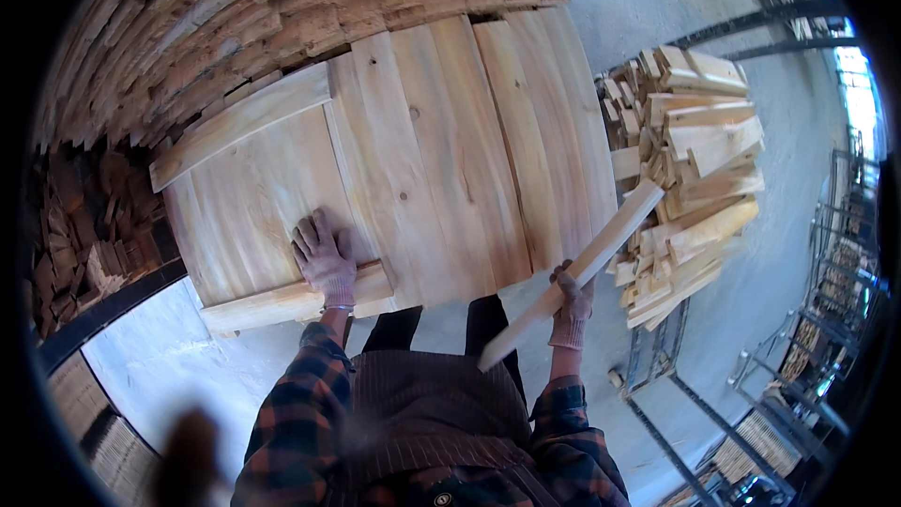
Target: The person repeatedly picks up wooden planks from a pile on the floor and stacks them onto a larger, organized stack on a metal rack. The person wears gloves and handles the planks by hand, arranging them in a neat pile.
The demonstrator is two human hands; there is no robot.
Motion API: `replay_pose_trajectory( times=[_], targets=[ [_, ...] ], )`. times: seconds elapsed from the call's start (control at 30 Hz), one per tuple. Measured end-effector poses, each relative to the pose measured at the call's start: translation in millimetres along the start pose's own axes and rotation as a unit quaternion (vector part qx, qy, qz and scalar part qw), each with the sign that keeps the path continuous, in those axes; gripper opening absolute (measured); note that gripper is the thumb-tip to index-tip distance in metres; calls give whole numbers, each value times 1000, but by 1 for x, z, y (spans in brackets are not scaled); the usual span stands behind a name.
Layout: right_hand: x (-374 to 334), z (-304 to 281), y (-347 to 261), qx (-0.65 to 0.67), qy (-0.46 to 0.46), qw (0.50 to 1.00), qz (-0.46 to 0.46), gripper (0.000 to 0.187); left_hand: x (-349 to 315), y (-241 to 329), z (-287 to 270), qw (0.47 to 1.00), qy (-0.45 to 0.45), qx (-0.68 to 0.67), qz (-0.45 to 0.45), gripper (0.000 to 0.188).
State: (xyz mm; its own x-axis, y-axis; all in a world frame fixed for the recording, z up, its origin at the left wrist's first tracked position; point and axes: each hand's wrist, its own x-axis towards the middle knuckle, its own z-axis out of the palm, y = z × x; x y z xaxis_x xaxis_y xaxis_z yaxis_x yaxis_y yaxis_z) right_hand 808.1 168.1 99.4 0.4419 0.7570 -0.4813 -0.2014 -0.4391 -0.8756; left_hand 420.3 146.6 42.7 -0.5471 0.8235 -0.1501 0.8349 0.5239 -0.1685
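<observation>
In front of me lies a broad layer of pale wooden boards (441, 131), set side by side. My left hand (326, 258), in a knitted work glove, rests with its fingers spread on the boards at the near left, just above a narrow wooden strip (272, 308) along the near edge. A second strip (249, 122) lies along the far left edge. My gloved right hand (572, 305) is wrapped round a long narrow wooden slat (610, 235), held slanting off the near right corner of the boards. The far end of the slat overlaps a wood pile in the view.
A pile of cut wood pieces (704, 150) sits on a metal frame (694, 413) to the right. Rough stacked boards (235, 19) rise beyond the layer. Broken scraps (80, 235) lie at the far left. More metal racks (826, 272) stand at the right.
</observation>
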Motion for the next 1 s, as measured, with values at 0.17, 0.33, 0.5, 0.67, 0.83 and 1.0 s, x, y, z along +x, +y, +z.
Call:
replay_pose_trajectory(
  times=[0.17,0.33,0.5,0.67,0.83,1.0],
  targets=[
    [-2,-22,45,-97,-29,993,58,54,1,3,-7,999,30,-33,14,68],
    [-8,21,32,-62,-91,990,91,59,-4,-5,-8,998,47,-40,8,66],
    [21,7,41,-230,-148,962,22,70,3,3,-17,997,49,-57,19,65],
    [24,10,-2,-306,-153,936,85,91,-18,-12,-27,959,82,-272,-8,56],
    [60,68,-74,-492,-298,804,-153,101,-190,15,-25,449,-211,-735,-462,35],
    [86,212,-114,-707,-324,574,-255,103,-162,51,30,408,-167,-835,-329,53]
  ],
)
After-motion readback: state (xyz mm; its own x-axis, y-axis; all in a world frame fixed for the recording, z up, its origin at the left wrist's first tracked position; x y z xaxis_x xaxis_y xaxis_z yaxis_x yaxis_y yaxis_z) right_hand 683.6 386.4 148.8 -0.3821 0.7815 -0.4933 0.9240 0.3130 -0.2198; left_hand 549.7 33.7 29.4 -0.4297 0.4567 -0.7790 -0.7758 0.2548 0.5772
